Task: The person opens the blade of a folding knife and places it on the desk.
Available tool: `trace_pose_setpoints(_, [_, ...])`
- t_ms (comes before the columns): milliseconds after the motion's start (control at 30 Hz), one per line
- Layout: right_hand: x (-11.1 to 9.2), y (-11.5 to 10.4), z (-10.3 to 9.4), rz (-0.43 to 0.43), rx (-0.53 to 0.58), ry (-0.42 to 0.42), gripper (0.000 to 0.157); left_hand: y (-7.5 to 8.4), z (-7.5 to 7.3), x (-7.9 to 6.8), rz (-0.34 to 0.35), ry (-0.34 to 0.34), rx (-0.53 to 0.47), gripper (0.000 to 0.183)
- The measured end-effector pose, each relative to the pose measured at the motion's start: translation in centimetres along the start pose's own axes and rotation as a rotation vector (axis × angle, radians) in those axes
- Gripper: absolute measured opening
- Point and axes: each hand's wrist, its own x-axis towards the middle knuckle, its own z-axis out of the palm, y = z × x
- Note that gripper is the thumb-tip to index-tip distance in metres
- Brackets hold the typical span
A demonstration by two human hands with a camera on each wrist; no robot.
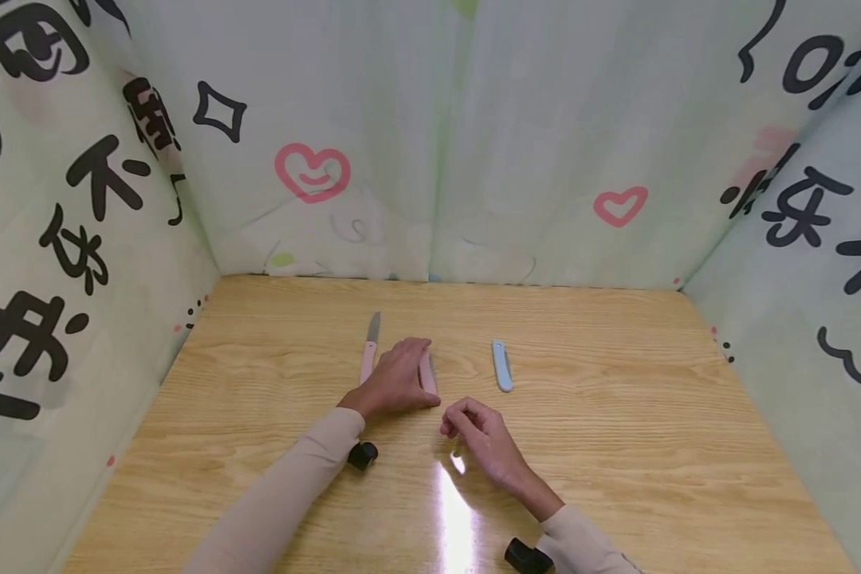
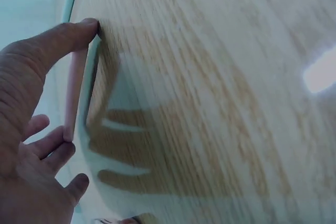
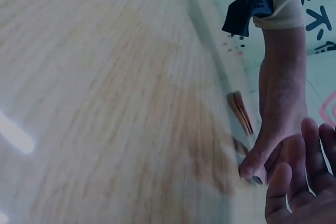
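Note:
My left hand (image 1: 396,381) spans a folded pink folding knife (image 1: 427,373), pinching it lengthwise. Seen from the left wrist, the thumb is at one end of the pink handle (image 2: 77,93) and fingertips are at the other. Just left of that hand lies a second pink knife (image 1: 369,351), its grey blade out and pointing away; the hand partly covers its handle. My right hand (image 1: 486,441) hovers over the table nearer to me, fingers loosely curled and holding nothing. A light blue folded knife (image 1: 502,367) lies farther out, to the right of both pink ones.
The wooden table (image 1: 617,414) is enclosed by printed white curtains (image 1: 516,143) at the back and both sides. Black wrist straps (image 1: 363,455) show at the sleeves. A bright light reflection crosses the table's near middle.

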Motion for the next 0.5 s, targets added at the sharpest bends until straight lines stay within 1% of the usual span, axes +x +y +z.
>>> trace_pose_setpoints(100, [0.2,-0.1,-0.2,-0.010,0.003,0.076,0.020,0.2,-0.2,-0.3,0.007,0.018,-0.003,0.099])
trace_pose_setpoints(167, [0.4,0.0,-0.4,-0.012,0.015,0.124,0.018,0.5,-0.3,-0.5,0.015,0.023,-0.017,0.099])
trace_pose_setpoints(267, [0.6,0.1,-0.6,-0.014,0.026,0.169,0.017,1.1,-0.5,-0.8,0.030,0.031,-0.054,0.101])
trace_pose_setpoints(333, [0.7,0.1,-0.7,-0.029,0.018,0.179,0.017,1.5,-0.7,-1.0,0.035,0.035,-0.087,0.102])
trace_pose_setpoints(400, [0.7,0.2,-0.8,-0.067,0.011,0.173,0.018,1.9,-0.9,-1.3,0.034,0.034,-0.122,0.103])
trace_pose_setpoints(500, [0.7,0.6,-0.8,-0.129,0.010,0.153,0.024,2.4,-1.2,-1.8,0.027,0.014,-0.179,0.103])
